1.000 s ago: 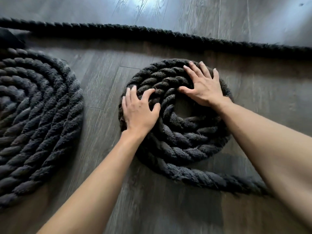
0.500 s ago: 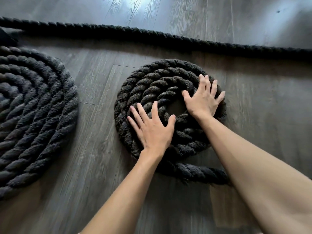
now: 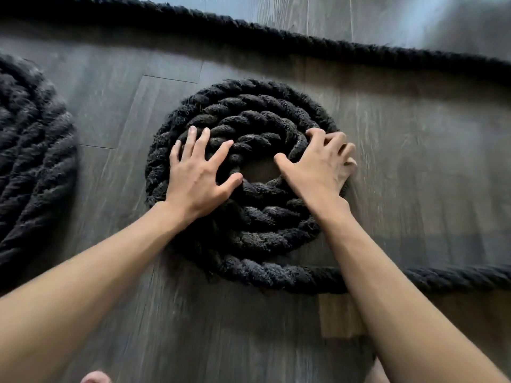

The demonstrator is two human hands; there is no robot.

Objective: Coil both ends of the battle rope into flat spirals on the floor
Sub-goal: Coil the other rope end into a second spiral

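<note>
A thick black battle rope lies on the grey wood floor. Its small spiral (image 3: 257, 111) sits in the middle, with a small bare gap at its centre. My left hand (image 3: 197, 172) presses flat on the spiral's left side, fingers spread and straight. My right hand (image 3: 318, 164) lies on the spiral's right side with its fingers bent over the outer turns. The rope's loose tail (image 3: 456, 277) leaves the spiral at the bottom and runs off to the right. A larger flat spiral (image 3: 30, 167) lies at the left edge, partly out of frame.
A straight run of the same rope (image 3: 276, 37) crosses the floor behind the small spiral, from upper left to right. Bare floor (image 3: 116, 111) separates the two spirals. A toe or knee (image 3: 95, 378) shows at the bottom edge.
Both hands have shifted round the small spiral, the left to its left side, the right to its right rim. The tail now reaches further right. The view has moved closer.
</note>
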